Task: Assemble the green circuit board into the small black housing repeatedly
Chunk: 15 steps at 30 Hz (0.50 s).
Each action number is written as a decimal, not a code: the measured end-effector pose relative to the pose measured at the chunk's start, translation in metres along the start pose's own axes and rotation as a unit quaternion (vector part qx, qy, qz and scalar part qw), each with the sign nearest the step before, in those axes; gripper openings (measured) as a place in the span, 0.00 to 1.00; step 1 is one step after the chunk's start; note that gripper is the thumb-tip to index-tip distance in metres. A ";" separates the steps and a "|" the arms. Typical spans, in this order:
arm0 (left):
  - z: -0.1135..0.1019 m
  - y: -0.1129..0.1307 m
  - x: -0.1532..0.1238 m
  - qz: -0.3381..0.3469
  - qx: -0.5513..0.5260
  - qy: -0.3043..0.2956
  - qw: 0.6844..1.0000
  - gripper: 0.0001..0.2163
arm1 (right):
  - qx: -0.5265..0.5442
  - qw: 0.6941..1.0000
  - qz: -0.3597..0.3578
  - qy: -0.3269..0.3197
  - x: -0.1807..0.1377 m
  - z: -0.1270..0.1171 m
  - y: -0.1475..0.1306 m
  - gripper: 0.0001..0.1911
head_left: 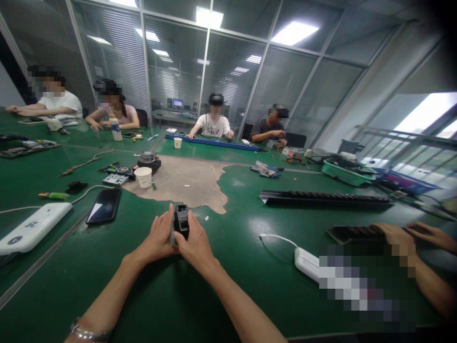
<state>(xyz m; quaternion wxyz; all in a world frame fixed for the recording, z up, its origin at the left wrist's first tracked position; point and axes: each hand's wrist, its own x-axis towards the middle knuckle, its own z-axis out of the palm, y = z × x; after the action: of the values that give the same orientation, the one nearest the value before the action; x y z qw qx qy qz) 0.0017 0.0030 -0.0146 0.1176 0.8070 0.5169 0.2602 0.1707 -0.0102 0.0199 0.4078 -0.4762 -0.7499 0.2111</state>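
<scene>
Between my two hands, above the green table, is a small black plastic part with slots and recesses; its exact kind I cannot make out. My left hand presses its left side, fingers pointing forward. My right hand grips the opposite side, the thumb lying across the near lower edge. The part's underside is hidden by my fingers. Just beyond it a bare brown patch shows in the tabletop, with a tiny white scrap near its edge.
Left of my hands lie a phone and a white power strip. A paper cup stands among loose parts. On the right are a long black rail, a white adapter and another person's hands. Several people sit opposite.
</scene>
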 end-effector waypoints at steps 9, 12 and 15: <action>-0.002 0.001 0.001 -0.022 0.001 0.006 1.000 0.56 | 0.039 0.999 0.002 0.030 -0.004 0.008 0.009 0.41; -0.003 0.003 0.001 -0.022 -0.014 0.005 1.000 0.56 | 0.051 0.997 0.015 0.046 0.001 0.001 0.001 0.40; -0.003 0.001 0.002 -0.030 -0.023 0.007 0.999 0.56 | 0.060 0.996 0.017 0.067 0.007 -0.013 -0.006 0.38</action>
<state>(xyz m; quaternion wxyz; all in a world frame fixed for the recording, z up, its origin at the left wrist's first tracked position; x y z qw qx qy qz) 0.0021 0.0040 -0.0111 0.1401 0.7866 0.5353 0.2741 0.1767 -0.0072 0.0344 0.4808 -0.4768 -0.6990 0.2301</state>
